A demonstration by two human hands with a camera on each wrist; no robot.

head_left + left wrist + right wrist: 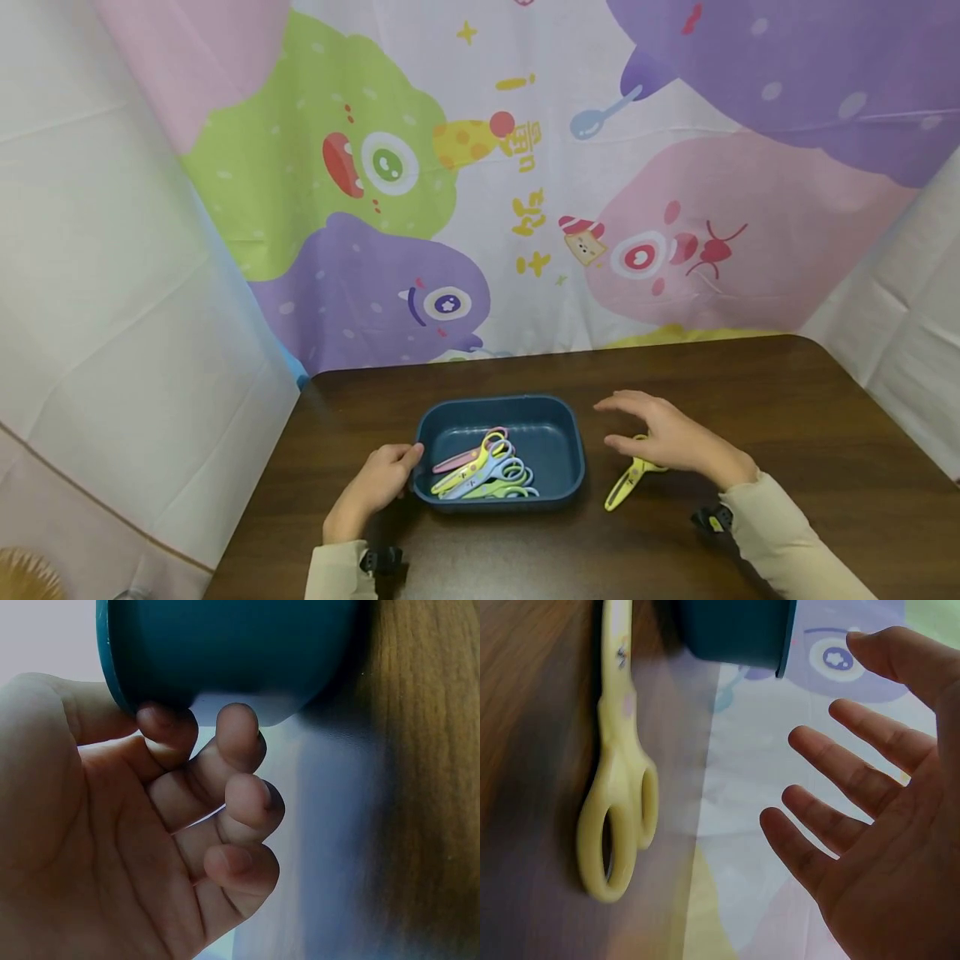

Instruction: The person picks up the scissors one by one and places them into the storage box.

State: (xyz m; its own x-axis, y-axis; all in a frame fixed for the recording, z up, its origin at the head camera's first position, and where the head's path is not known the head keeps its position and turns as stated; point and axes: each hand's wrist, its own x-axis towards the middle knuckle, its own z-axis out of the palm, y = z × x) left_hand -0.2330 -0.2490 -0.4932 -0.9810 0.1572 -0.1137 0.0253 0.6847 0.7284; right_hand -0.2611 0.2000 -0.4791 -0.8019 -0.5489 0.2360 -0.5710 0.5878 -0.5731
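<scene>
A dark teal plastic tray (555, 496) stands on the table. Several scissors lie inside it, among them light-blue scissors (480, 473), yellow scissors (459, 472), pink scissors (457, 460) and green ones. My left hand (384, 477) holds the tray's left end, its thumb at the rim and its curled fingers by the outer wall, as the left wrist view shows. To the tray's right, another pair of yellow scissors (624, 487) lies on the tabletop, seen whole-handled in the right wrist view. Over their handles hovers my right hand (667, 429), fingers spread and holding nothing.
The brown wooden table (510, 558) ends at a cartoon-printed cloth (525, 317) hanging along its back edge. White cloth (150, 292) hangs at the left, and more at the right. A straw-coloured round object (28, 575) shows at the lower left corner.
</scene>
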